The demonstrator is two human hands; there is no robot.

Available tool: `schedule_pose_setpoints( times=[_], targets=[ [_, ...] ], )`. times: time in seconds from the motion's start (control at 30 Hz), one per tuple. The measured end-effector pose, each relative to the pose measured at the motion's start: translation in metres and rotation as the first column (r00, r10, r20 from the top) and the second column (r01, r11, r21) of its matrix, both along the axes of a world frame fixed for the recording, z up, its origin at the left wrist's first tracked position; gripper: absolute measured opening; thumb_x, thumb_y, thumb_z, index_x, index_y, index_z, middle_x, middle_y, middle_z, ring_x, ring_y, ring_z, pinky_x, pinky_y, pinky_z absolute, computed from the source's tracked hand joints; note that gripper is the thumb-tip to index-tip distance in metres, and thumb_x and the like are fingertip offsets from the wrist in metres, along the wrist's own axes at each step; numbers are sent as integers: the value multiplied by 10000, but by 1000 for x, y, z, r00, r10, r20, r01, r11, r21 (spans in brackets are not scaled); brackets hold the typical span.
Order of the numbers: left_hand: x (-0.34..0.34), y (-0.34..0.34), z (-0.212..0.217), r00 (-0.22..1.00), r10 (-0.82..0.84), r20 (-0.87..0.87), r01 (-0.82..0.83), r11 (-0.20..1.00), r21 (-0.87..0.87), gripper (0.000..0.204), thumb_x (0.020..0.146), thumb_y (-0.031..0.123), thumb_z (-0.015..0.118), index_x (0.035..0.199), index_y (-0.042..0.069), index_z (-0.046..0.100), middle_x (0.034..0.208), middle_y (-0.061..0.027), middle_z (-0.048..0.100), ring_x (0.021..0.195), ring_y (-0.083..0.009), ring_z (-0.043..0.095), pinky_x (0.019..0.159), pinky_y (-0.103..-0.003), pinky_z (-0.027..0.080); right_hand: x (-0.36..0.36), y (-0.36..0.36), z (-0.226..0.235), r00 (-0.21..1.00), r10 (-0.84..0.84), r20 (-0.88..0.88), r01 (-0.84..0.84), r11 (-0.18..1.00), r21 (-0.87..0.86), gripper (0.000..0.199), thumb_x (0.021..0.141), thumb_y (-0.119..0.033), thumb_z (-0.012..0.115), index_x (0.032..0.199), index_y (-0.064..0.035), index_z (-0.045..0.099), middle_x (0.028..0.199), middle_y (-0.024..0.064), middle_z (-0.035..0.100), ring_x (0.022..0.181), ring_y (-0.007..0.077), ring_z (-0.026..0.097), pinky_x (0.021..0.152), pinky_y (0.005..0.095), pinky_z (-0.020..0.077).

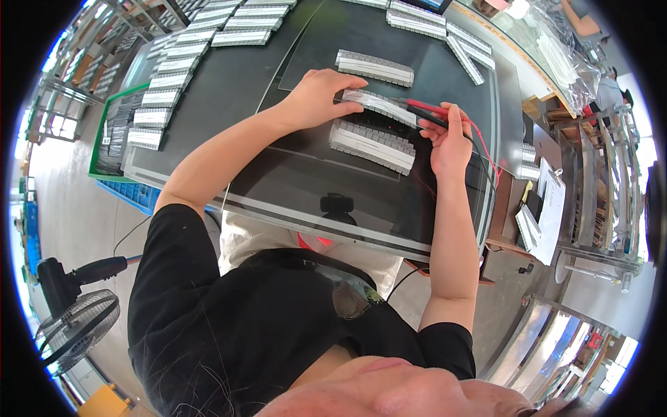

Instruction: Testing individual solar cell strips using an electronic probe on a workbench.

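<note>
My left hand [316, 99] grips the left end of a narrow grey-and-white strip [381, 104], thumb and fingers on either side of it. In my right hand [450, 142] are two test probes, a red probe [429, 107] and a black probe [426, 117]. Their tips point left at the strip's right part; whether they touch it is too small to tell. A red lead [479, 132] and a black one trail from the probes. Beyond the held strip lies a similar strip [375, 68], and nearer me a wider one [372, 146], on the dark glossy tabletop [306, 184].
Rows of similar strips [174, 66] line the table's left side, and more strips [417, 22] lie at the far right. A green crate [95, 149] stands left of the table and a fan [80, 320] at lower left. Papers [552, 208] and clear plastic bags [556, 62] lie at the right.
</note>
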State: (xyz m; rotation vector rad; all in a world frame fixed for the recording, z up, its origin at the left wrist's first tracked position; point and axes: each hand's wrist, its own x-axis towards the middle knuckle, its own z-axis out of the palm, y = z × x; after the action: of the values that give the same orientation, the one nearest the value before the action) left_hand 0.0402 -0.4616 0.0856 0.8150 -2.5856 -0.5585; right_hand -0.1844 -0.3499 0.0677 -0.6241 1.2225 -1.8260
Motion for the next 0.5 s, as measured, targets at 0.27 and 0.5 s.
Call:
schedule_pose_setpoints(
  times=[0.27, 0.5],
  targets=[
    [26, 48, -5, 990, -134, -45, 128, 985, -114, 406, 746, 314, 644, 1095, 124, 561, 1043, -34, 583, 1052, -218, 484, 930, -376, 320, 0, -2, 0, 1000, 6, 21, -6, 1000, -12, 244, 915, -239, 474, 976, -5, 505, 825, 114, 575, 612, 223, 629, 481, 270, 519],
    [6, 8, 5, 996, -68, -57, 61, 991, -120, 402, 769, 244, 635, 1134, 113, 528, 1153, -47, 538, 1123, -253, 437, 949, -379, 308, -1, -2, -3, 1000, 22, -6, -22, 1000, -2, 246, 917, -238, 469, 980, -3, 507, 828, 122, 575, 613, 223, 630, 479, 267, 516]
  ],
)
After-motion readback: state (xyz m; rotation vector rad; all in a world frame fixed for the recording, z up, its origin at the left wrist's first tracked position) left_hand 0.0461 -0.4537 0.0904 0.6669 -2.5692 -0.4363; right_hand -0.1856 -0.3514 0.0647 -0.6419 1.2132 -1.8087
